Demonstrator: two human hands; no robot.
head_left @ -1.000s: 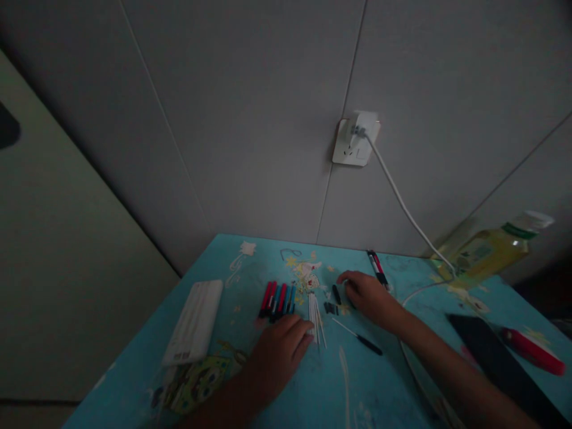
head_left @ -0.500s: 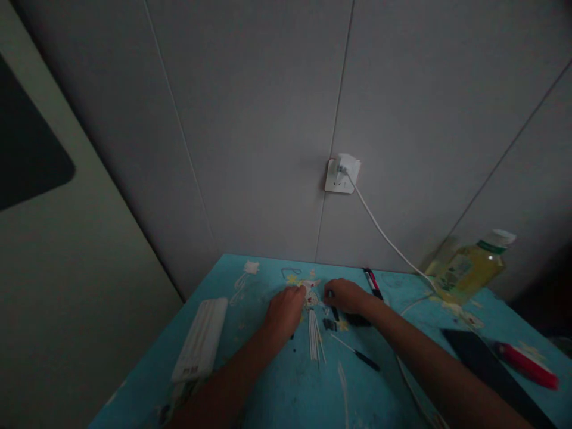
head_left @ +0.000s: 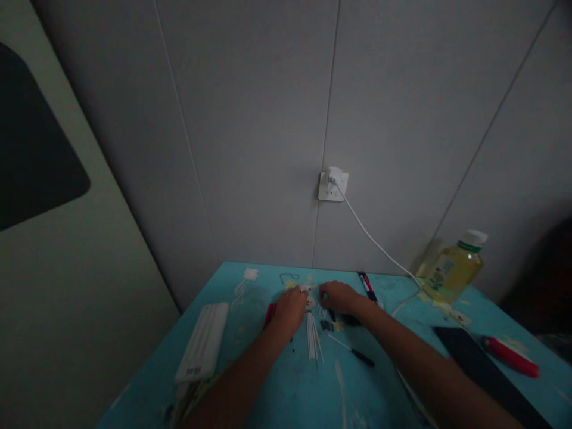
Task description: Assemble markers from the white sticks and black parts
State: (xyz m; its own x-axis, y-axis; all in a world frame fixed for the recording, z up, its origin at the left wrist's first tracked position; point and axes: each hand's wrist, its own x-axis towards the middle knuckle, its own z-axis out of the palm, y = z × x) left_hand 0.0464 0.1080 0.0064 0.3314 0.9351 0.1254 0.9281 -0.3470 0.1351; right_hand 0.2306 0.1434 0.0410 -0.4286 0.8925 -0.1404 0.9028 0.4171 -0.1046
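Over the far middle of the blue table, my left hand [head_left: 291, 308] is closed, fingers curled down; what they pinch is hidden. A red object [head_left: 269, 314] shows partly behind its wrist side. To the right, my right hand [head_left: 338, 297] is closed too, fingertips pinched together on something too small to name. Between the hands lies a little white clutter [head_left: 310, 302]. Several thin white sticks [head_left: 310, 336] lie side by side nearer me. Small black pieces [head_left: 327, 325] rest below my right hand, and a screwdriver [head_left: 360, 356] with a black handle lies nearby.
A white power bank [head_left: 203, 342] lies at the left. Behind my right hand are pens [head_left: 367, 287]. At the right stand a bottle of yellow liquid [head_left: 453, 271], a black flat sheet [head_left: 482, 369] and a red-handled tool [head_left: 512, 357]. A white cable [head_left: 379, 245] runs from the wall socket [head_left: 333, 186].
The view has shifted slightly. A red object now shows beside my left hand, where it was not seen before. Both hands stay close together over the same spot.
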